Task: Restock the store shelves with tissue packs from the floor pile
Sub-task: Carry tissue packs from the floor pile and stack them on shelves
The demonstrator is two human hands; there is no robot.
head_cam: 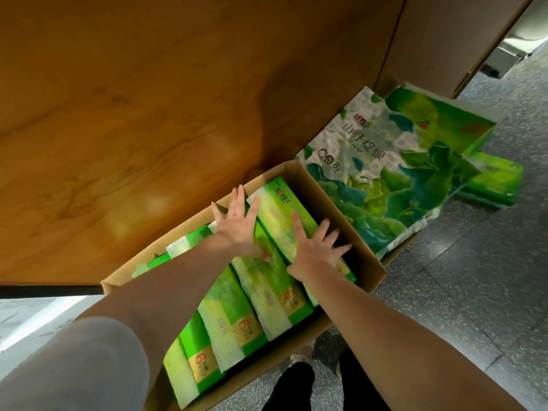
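An open cardboard box (367, 250) on the floor holds several green and white tissue packs standing on edge in a row. My left hand (241, 223) lies flat with spread fingers on the left side of the far-right tissue pack (278, 218). My right hand (318, 247) is spread flat on that pack's right side, over the gap between it and the box wall. Neither hand curls round anything. More tissue packs (225, 315) fill the near part of the box.
A large green-printed tissue bundle (379, 161) leans by the box's far end, with flatter green packs (492, 179) behind it on the speckled grey floor (474, 292). A wooden cabinet panel (148, 114) rises on the left. My dark trouser legs (296, 387) show below.
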